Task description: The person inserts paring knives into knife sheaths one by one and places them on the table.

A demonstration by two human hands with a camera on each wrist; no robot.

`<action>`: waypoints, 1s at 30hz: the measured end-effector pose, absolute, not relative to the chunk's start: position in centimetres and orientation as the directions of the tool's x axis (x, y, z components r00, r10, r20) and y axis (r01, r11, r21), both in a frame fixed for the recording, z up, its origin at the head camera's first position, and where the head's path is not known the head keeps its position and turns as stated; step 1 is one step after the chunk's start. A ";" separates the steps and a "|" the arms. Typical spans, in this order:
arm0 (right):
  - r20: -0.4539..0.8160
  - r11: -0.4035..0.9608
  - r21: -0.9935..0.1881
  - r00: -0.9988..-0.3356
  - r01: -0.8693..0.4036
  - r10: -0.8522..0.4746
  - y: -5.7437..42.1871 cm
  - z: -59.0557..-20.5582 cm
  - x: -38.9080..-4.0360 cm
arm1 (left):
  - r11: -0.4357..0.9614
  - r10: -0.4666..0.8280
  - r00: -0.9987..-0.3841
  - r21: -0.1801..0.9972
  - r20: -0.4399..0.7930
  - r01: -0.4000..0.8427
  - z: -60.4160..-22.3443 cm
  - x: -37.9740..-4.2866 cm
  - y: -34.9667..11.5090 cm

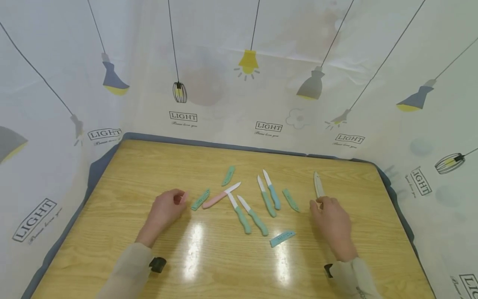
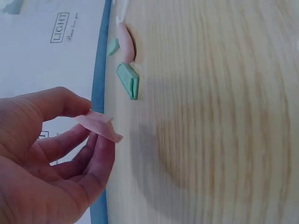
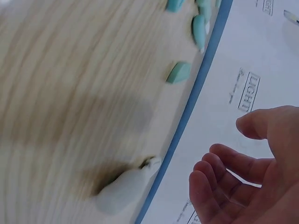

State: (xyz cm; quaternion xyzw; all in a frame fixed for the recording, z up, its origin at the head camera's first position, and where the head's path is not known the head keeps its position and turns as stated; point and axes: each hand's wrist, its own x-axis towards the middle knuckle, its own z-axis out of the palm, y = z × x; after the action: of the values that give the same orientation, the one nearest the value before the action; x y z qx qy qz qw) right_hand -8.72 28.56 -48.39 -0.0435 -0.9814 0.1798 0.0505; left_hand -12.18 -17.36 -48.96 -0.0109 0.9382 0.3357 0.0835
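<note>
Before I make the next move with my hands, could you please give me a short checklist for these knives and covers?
1. Left hand has the pink blade sheath: ok, thumb and fingers pinch it.
2. Right hand is free: ok, it is open near the white-handled tool.
3. Pink-handled knife lies clear of others: cannot tell; a green-handled knife has its tip by that blade, contact unclear.
4. Blue-handled knife is covered: not ok, its blade is bare.
5. Blue sheath is in plain sight: ok, it lies apart from the knives.
</note>
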 end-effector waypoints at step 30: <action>0.123 0.894 -0.405 -0.980 -0.193 -0.156 12.8 -47.7 -11.8 | -0.141 -0.005 -0.954 0.945 -0.298 -0.295 -50.1 -11.9 -16.5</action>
State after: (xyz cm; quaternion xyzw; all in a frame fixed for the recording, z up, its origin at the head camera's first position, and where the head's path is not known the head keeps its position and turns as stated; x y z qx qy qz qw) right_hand -11.78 12.77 -47.71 0.0897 -0.9721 0.2124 0.0435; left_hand -11.90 -16.48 -50.10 -0.1157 0.6483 0.7463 0.0970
